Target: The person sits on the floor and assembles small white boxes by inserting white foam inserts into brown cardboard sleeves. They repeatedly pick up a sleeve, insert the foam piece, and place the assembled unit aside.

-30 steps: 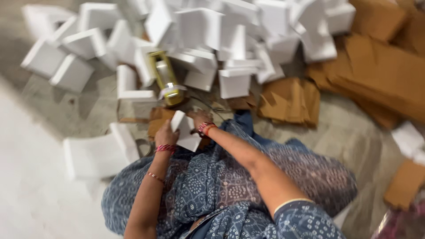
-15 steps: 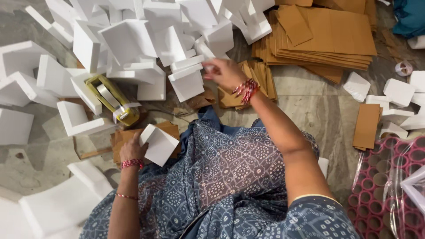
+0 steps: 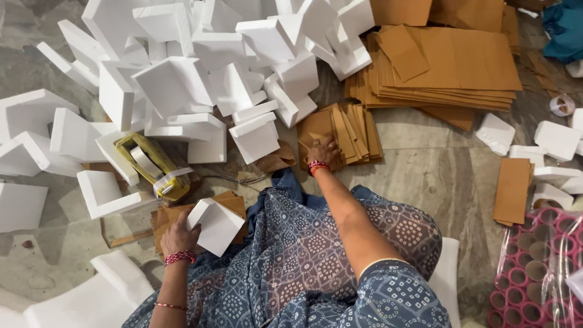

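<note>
I sit on a stone floor in blue patterned clothing. My left hand (image 3: pixel 180 235) grips a white foam corner block (image 3: pixel 215 225) over a few brown cardboard pieces (image 3: pixel 163 217) by my knee. My right hand (image 3: pixel 322 152) reaches forward and rests on a small fanned stack of cardboard pieces (image 3: pixel 346 130), fingers pressing on its near left part. Whether it pinches a sheet I cannot tell. A yellow tape dispenser (image 3: pixel 153 165) lies just ahead of my left hand.
A heap of white foam blocks (image 3: pixel 194 67) fills the left and top. Large cardboard sheets (image 3: pixel 449 67) are stacked at the upper right. More foam pieces (image 3: pixel 555 140), a cardboard strip (image 3: pixel 512 189) and bagged pink-rimmed tubes (image 3: pixel 537 267) lie at the right.
My right hand has moved from the foam heap rightward and down onto the small cardboard stack. My left hand keeps hold of the foam block. The view has shifted slightly.
</note>
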